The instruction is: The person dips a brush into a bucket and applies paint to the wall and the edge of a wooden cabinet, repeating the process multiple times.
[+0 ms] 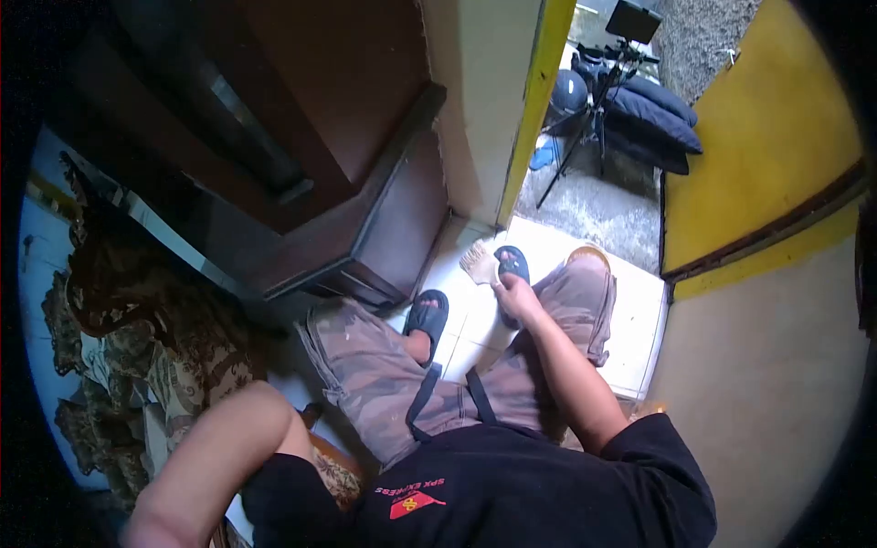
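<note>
My right hand (518,300) is closed around the handle of a brush (479,263) with pale bristles. It is held over the white tiled floor (470,315), in front of my right foot in a black sandal (513,262). My left arm (224,438) bends out to the left, away from the brush. Only a blurred part of my left hand (164,530) shows at the bottom left edge, and its fingers are out of sight. The other black sandal (427,315) is on my left foot, between my knees in camouflage trousers (361,365).
A dark brown wooden cabinet (393,219) stands ahead on the left. Patterned brown cloth (196,365) hangs at the left. Through the doorway are a tripod (598,110), dark cushions (650,114), a helmet (568,91) and blue slippers (544,153). A yellow door (767,137) borders the right.
</note>
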The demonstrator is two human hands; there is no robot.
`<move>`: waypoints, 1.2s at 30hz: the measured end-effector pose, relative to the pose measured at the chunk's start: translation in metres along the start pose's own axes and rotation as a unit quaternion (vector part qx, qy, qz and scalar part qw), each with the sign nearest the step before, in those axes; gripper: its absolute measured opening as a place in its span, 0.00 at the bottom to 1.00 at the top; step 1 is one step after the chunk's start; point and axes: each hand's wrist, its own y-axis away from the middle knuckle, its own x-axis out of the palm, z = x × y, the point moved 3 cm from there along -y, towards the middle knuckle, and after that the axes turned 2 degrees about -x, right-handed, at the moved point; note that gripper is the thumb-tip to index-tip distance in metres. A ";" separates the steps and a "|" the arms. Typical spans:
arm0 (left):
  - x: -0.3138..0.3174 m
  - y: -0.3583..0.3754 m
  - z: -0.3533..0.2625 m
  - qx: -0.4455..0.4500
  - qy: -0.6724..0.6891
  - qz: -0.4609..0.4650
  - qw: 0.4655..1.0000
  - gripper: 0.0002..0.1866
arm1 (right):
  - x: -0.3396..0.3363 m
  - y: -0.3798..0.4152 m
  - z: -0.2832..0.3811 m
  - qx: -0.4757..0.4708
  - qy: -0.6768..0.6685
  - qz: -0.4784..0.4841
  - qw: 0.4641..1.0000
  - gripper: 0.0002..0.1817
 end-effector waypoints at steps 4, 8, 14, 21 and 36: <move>0.002 0.139 0.036 -0.266 0.013 -0.083 0.960 0.24 | 0.001 0.014 0.014 -0.048 0.020 -0.029 0.998 0.19; 0.073 0.281 0.034 -0.608 -0.200 0.321 0.698 0.21 | 0.000 0.018 0.016 -0.066 0.002 0.018 0.998 0.23; 0.096 0.378 -0.034 -0.694 -0.175 0.368 0.594 0.21 | -0.011 0.040 0.031 -0.032 -0.078 0.059 0.995 0.26; 0.136 0.412 -0.026 -0.594 -0.336 0.439 0.585 0.12 | -0.007 0.042 0.024 -0.008 -0.041 0.117 0.992 0.22; 0.140 0.421 -0.023 -0.581 -0.396 0.469 0.535 0.14 | 0.002 0.044 0.039 -0.007 -0.033 0.191 0.981 0.22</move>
